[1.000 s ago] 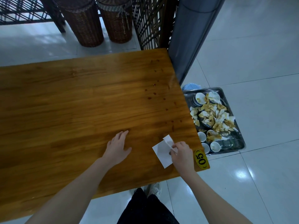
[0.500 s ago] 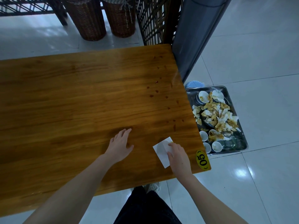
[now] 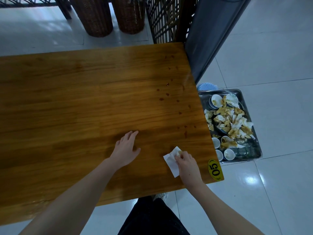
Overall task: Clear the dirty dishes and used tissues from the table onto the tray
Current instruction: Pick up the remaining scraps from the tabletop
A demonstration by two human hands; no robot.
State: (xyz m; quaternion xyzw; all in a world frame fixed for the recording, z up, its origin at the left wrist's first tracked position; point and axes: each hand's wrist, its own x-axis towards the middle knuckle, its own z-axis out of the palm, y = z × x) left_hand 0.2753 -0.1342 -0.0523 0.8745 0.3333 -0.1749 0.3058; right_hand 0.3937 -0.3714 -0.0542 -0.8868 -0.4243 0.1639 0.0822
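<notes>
A white tissue (image 3: 170, 161) lies near the right front corner of the wooden table (image 3: 81, 106), its top edge stained yellowish. My right hand (image 3: 187, 164) rests on it with fingers curled, pinching the tissue against the wood. My left hand (image 3: 126, 147) lies flat on the table to the left, fingers straight, holding nothing. Several small reddish sauce spots (image 3: 176, 102) dot the table's right side. On the floor to the right sits a metal tray (image 3: 252, 155) with dirty bowls (image 3: 216, 100), small cups (image 3: 229, 154) and a heap of stained tissues (image 3: 228, 121).
A yellow "05" sticker (image 3: 214, 169) marks the table's right front corner. A grey panel (image 3: 206, 36) and a dark lattice screen (image 3: 162, 19) stand behind the table. Two wicker baskets (image 3: 98, 16) stand on the tiled floor at the back. A blue ribbed dish (image 3: 207, 86) peeks out behind the tray.
My right hand has bunched the top of the tissue under its fingers, and a yellowish stain now shows on it. My left hand has stayed flat in place.
</notes>
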